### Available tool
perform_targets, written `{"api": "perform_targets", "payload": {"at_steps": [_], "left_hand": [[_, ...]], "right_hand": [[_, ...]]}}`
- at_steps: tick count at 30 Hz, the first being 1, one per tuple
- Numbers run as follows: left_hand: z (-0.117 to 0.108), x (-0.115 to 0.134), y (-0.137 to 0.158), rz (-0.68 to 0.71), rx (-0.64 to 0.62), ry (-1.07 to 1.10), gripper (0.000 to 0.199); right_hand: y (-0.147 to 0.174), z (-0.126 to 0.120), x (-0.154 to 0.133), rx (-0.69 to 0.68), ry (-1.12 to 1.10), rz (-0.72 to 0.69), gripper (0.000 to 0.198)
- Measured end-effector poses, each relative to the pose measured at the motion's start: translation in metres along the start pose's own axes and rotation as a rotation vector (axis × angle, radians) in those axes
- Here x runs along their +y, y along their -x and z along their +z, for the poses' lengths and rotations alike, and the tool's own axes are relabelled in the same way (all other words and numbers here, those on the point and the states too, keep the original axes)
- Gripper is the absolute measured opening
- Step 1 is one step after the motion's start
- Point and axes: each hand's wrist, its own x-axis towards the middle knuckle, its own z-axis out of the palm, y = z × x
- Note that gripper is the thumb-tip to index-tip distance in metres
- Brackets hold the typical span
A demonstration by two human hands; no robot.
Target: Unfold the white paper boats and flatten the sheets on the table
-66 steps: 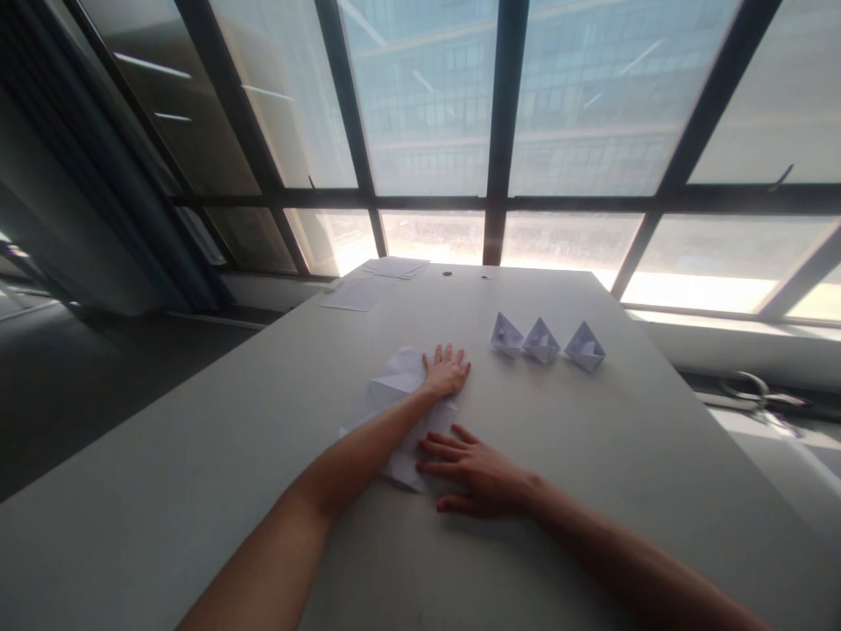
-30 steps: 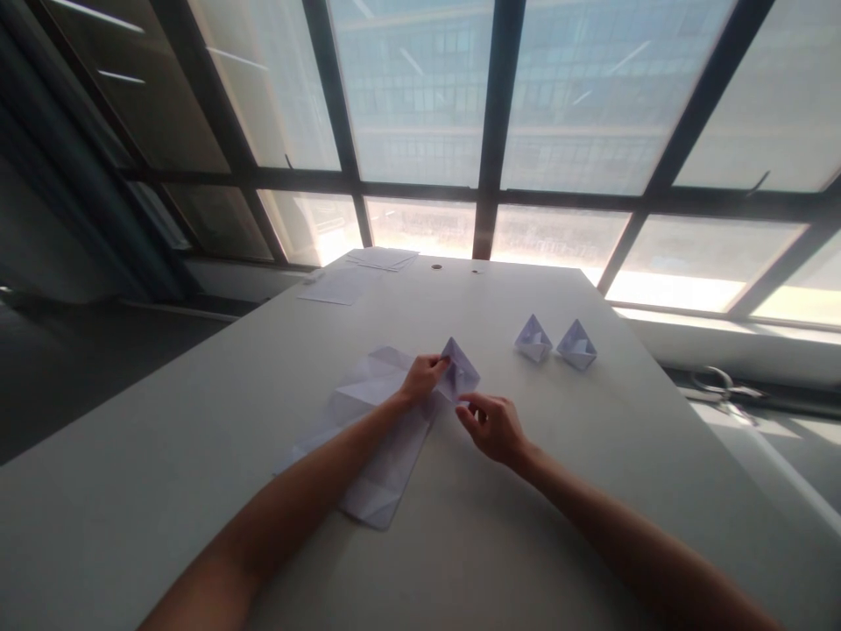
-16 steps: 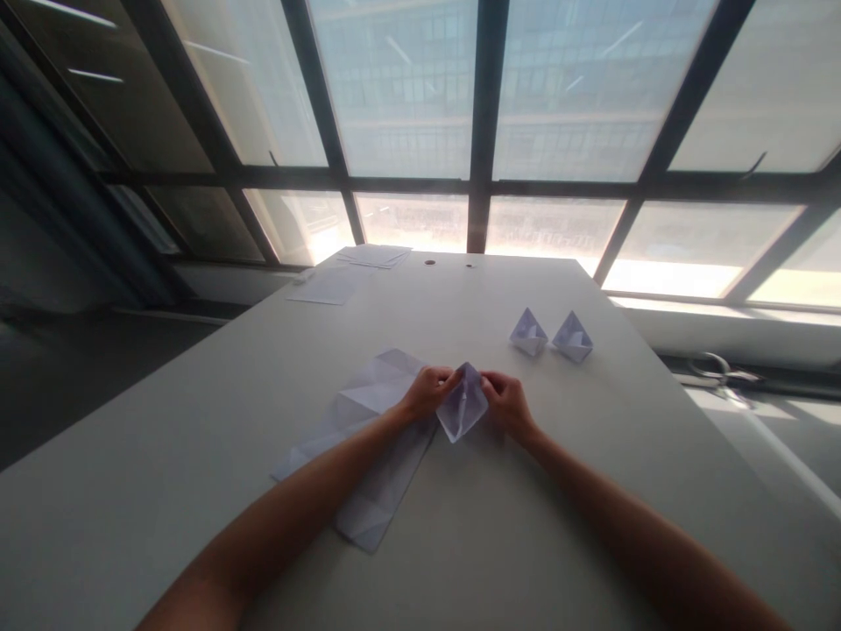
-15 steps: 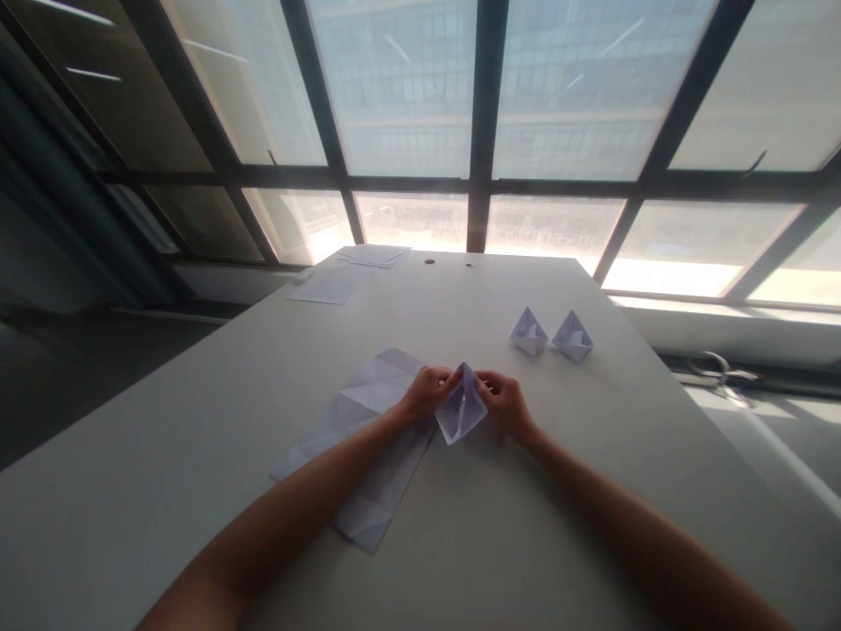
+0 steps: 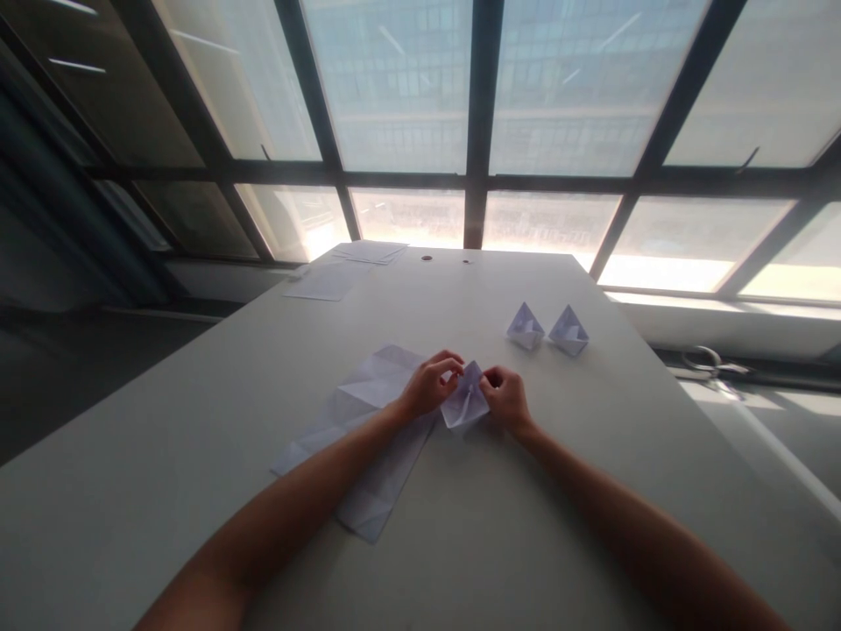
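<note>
A small folded white paper boat (image 5: 466, 401) stands low over the table between my hands, its pointed peak up and its hollow side toward me. My right hand (image 5: 507, 396) pinches its right edge between thumb and curled fingers. At the boat's left edge is my left hand (image 5: 432, 382), thumb and fingers apart and slightly bent; whether a fingertip touches the paper is hard to see. Under my left forearm lies a creased sheet of white paper (image 5: 371, 381), partly covered by the arm. Two similar paper boats (image 5: 526, 328) sit side by side farther back, right of my hands.
The white table (image 5: 216, 421) reaches toward large framed windows. Flat paper sheets (image 5: 321, 282) lie at its far left corner. Past the right edge, a shiny metal object with a ring (image 5: 706, 361) stands lower down. A dark curtain (image 5: 79, 202) hangs on the left.
My left fingers have lifted and spread from the boat's left edge. The boat has turned a little and shifted slightly right, with my right hand still on it.
</note>
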Motion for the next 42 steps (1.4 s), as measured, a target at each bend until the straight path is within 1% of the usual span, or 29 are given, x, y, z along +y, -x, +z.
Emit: {"api": "perform_targets", "payload": {"at_steps": [3,6,8,10,13,15,17,20,22,23,25,27,29,31,33,36,38,40,42], "left_hand": [[0.001,-0.001,0.001,-0.027,-0.034,-0.016,0.017],[0.003,-0.004,0.001,-0.058,-0.025,-0.003,0.020],[0.004,-0.005,0.000,-0.068,-0.009,0.041,0.020],[0.005,-0.005,-0.001,-0.084,0.003,0.123,0.021],[0.003,-0.007,-0.004,-0.130,-0.005,0.337,0.021],[0.000,-0.009,-0.005,-0.180,-0.002,0.525,0.019],[-0.003,-0.012,-0.006,-0.275,0.018,0.762,0.017],[-0.006,-0.015,-0.008,-0.466,0.034,1.105,0.027],[-0.008,-0.015,-0.009,-0.546,0.063,1.236,0.029],[-0.009,-0.015,-0.010,-0.558,0.101,1.270,0.027],[-0.008,-0.015,-0.012,-0.559,0.190,1.289,0.019],[-0.006,-0.017,-0.013,-0.562,0.263,1.242,0.012],[-0.003,-0.018,-0.013,-0.584,0.282,1.174,0.014],[0.000,-0.019,-0.012,-0.611,0.249,1.131,0.021],[0.001,-0.017,-0.009,-0.626,0.155,1.132,0.031],[0.001,-0.011,-0.006,-0.570,-0.032,1.182,0.048],[0.001,-0.008,-0.004,-0.534,-0.108,1.208,0.048],[0.002,-0.006,-0.003,-0.571,-0.101,1.192,0.042],[0.003,-0.006,-0.003,-0.648,-0.045,1.149,0.035]], "right_hand": [[0.000,-0.001,0.000,0.013,-0.017,-0.007,0.017],[0.003,0.000,-0.001,-0.047,-0.030,-0.056,0.017],[0.005,0.001,-0.001,-0.089,-0.031,-0.079,0.017],[0.005,0.002,0.000,-0.097,-0.030,-0.082,0.017],[0.003,0.002,0.003,-0.047,-0.038,-0.060,0.018],[0.001,0.001,0.004,-0.014,-0.042,-0.043,0.019],[-0.001,0.001,0.004,-0.002,-0.047,-0.032,0.021],[-0.002,0.001,0.004,0.018,-0.102,-0.004,0.025],[-0.003,0.001,0.005,0.049,-0.199,0.041,0.027],[-0.004,0.001,0.005,0.072,-0.257,0.067,0.028],[-0.006,0.000,0.006,0.122,-0.348,0.114,0.030],[-0.007,0.000,0.007,0.164,-0.380,0.136,0.030],[-0.008,0.000,0.007,0.187,-0.369,0.133,0.030],[-0.008,0.000,0.008,0.201,-0.346,0.120,0.030],[-0.008,0.000,0.009,0.219,-0.316,0.101,0.030],[-0.009,0.000,0.012,0.249,-0.278,0.078,0.028],[-0.009,0.000,0.014,0.259,-0.263,0.081,0.027],[-0.010,0.000,0.014,0.254,-0.262,0.084,0.026],[-0.010,-0.001,0.012,0.281,-0.230,0.050,0.026]]}}
